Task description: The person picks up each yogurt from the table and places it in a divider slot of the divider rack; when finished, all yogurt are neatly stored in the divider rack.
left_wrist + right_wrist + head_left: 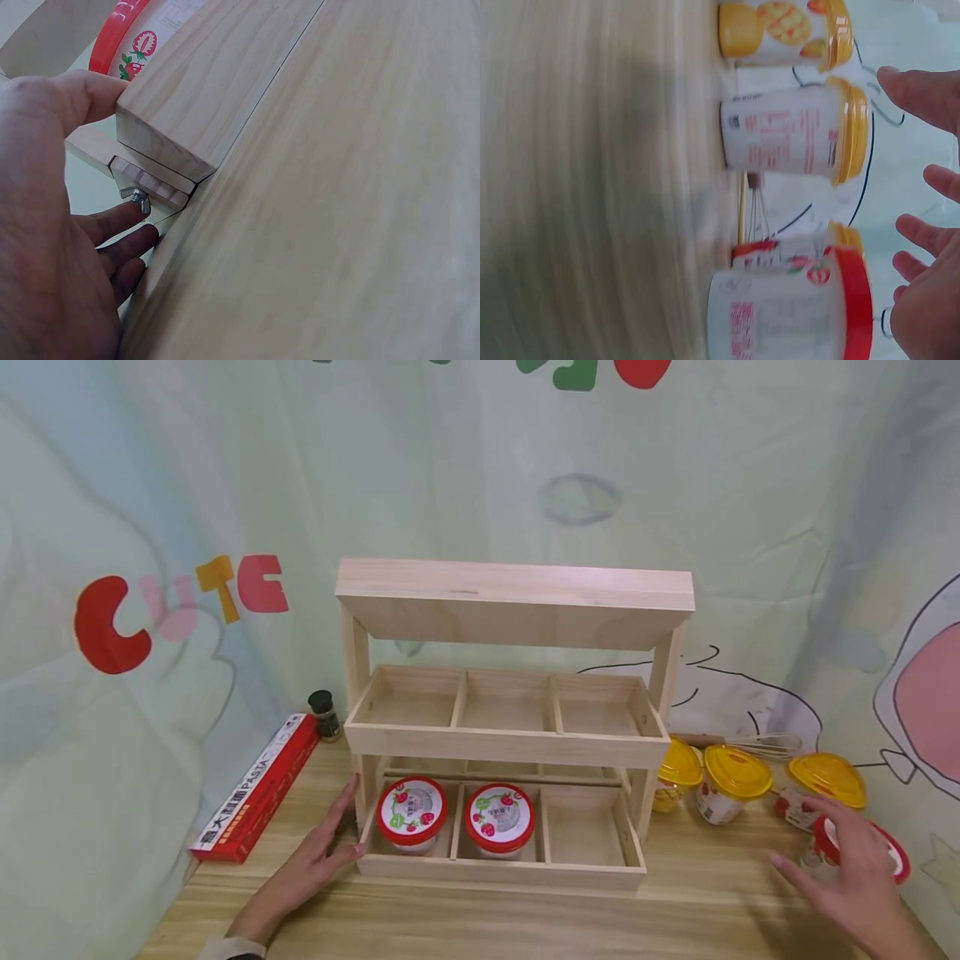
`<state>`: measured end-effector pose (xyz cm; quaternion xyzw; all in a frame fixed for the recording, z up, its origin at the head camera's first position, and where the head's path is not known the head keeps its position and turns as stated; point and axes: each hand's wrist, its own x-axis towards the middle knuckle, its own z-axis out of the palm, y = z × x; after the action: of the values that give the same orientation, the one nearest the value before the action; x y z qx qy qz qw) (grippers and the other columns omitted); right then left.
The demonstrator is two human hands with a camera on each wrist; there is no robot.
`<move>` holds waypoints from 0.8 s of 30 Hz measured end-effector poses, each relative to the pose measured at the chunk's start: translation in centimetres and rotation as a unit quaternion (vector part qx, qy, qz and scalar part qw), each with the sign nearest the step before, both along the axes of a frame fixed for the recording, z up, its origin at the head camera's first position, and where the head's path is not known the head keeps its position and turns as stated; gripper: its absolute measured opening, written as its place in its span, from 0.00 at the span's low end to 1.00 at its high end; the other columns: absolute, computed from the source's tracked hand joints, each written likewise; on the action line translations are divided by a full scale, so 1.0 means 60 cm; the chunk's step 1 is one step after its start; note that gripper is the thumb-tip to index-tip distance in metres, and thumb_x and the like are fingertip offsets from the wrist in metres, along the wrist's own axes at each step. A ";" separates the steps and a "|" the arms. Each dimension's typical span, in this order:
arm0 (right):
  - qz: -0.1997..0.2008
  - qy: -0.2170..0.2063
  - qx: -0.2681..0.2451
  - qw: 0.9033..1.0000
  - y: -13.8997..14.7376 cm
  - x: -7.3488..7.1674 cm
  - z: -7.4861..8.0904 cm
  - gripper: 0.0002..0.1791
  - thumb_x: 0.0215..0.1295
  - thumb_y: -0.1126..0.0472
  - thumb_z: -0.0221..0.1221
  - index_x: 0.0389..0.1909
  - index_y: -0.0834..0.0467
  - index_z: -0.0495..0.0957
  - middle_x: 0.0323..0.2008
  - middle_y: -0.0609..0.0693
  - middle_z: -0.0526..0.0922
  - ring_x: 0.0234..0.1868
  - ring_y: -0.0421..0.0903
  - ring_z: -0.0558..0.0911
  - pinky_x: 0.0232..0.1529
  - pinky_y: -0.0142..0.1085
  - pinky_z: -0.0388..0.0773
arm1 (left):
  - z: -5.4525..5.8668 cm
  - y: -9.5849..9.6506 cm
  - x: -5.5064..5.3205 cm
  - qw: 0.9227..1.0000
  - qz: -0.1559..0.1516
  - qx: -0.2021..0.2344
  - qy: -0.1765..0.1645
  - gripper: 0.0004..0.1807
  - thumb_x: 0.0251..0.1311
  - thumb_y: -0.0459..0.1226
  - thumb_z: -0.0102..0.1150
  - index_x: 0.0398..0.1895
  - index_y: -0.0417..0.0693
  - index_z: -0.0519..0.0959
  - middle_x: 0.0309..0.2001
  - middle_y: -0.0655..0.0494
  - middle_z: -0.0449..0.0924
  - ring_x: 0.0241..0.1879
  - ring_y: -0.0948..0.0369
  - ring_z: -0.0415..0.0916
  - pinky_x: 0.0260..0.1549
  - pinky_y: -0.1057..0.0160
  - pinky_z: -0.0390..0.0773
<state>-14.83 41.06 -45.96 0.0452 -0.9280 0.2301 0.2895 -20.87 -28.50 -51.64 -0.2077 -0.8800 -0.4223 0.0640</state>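
A two-tier wooden rack (510,744) stands on the table with a slanted board on top. Two red-lidded tubs with strawberry prints fill the left compartment (412,811) and middle compartment (499,818) of its lower tray. My left hand (318,860) rests at the lower left corner, thumb touching the tray's front corner (169,135) and loose fingers beside the wing nut (137,196). At far right my right hand (855,864) hovers with spread fingers, overlapping another red-lidded tub (892,852) in the head view. In the right wrist view, a gap separates that hand from the tub (780,315).
Several yellow-lidded cups (731,781) are grouped right of the rack, with a whisk (765,743) behind them. A red pasta box (258,789) and a dark-capped jar (324,716) lie to the left. A printed curtain (480,468) hangs close behind the table.
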 end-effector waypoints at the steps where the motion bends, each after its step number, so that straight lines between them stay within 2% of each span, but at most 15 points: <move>1: -0.009 -0.007 0.003 1.000 0.006 0.000 -0.002 0.56 0.51 0.57 0.82 0.77 0.66 0.62 0.70 0.76 0.68 0.68 0.75 0.62 0.82 0.75 0.39 | 0.000 0.000 0.000 1.000 0.002 -0.004 0.000 0.52 0.73 0.41 0.63 0.90 0.65 0.41 0.82 0.37 0.64 0.76 0.80 0.55 0.70 0.74 0.60; 5: -0.031 -0.010 0.005 0.999 0.026 0.000 -0.007 0.54 0.53 0.55 0.81 0.75 0.68 0.62 0.68 0.78 0.68 0.65 0.76 0.63 0.81 0.76 0.42 | 0.003 0.002 0.000 1.000 0.007 -0.009 -0.003 0.52 0.73 0.42 0.63 0.90 0.66 0.41 0.82 0.38 0.64 0.77 0.78 0.56 0.71 0.69 0.64; 9: -0.063 -0.036 0.007 0.997 0.040 0.000 -0.012 0.54 0.58 0.54 0.78 0.77 0.70 0.58 0.69 0.81 0.64 0.66 0.77 0.60 0.79 0.79 0.44 | 0.003 0.002 0.002 1.000 0.000 0.004 -0.005 0.52 0.73 0.41 0.63 0.90 0.64 0.42 0.82 0.37 0.63 0.75 0.85 0.51 0.71 0.74 0.59; 13: -0.085 -0.061 0.003 0.994 0.052 0.000 -0.011 0.53 0.61 0.54 0.76 0.77 0.71 0.56 0.68 0.82 0.63 0.65 0.78 0.59 0.78 0.79 0.44 | 0.001 0.002 0.002 1.000 -0.003 0.010 -0.001 0.52 0.72 0.40 0.63 0.90 0.63 0.42 0.82 0.35 0.63 0.75 0.84 0.51 0.70 0.76 0.57; 16: -0.109 -0.094 0.000 0.990 0.059 -0.002 -0.007 0.53 0.63 0.52 0.74 0.77 0.71 0.55 0.67 0.81 0.62 0.63 0.78 0.60 0.71 0.81 0.57 | 0.000 0.001 0.001 1.000 -0.004 0.007 -0.001 0.52 0.72 0.40 0.63 0.90 0.63 0.41 0.82 0.34 0.62 0.76 0.82 0.51 0.70 0.76 0.57; 19: -0.132 -0.132 0.002 0.982 0.065 -0.003 -0.005 0.53 0.64 0.51 0.73 0.78 0.72 0.53 0.67 0.81 0.61 0.61 0.78 0.60 0.58 0.80 0.69 | 0.000 0.000 0.000 1.000 -0.002 0.005 -0.003 0.52 0.73 0.40 0.63 0.90 0.64 0.41 0.83 0.34 0.61 0.76 0.81 0.52 0.70 0.76 0.57; 21: -0.137 -0.148 0.002 0.979 0.069 -0.004 -0.005 0.53 0.63 0.51 0.74 0.77 0.73 0.54 0.66 0.81 0.61 0.60 0.77 0.60 0.53 0.79 0.72 | 0.000 0.000 0.000 1.000 -0.001 0.003 -0.003 0.52 0.73 0.40 0.63 0.90 0.64 0.41 0.83 0.34 0.61 0.77 0.80 0.53 0.70 0.75 0.58; 24: -0.139 -0.167 0.002 0.976 0.076 -0.005 -0.008 0.52 0.63 0.51 0.74 0.75 0.74 0.55 0.65 0.81 0.61 0.59 0.77 0.60 0.51 0.77 0.73 | 0.000 -0.001 0.001 1.000 0.000 0.001 -0.001 0.52 0.72 0.40 0.63 0.90 0.64 0.41 0.83 0.34 0.61 0.76 0.81 0.52 0.70 0.75 0.58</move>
<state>-15.13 45.60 -46.44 -0.1228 -0.9611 0.1895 0.1590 -20.83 -28.56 -51.62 -0.2070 -0.8797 -0.4232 0.0636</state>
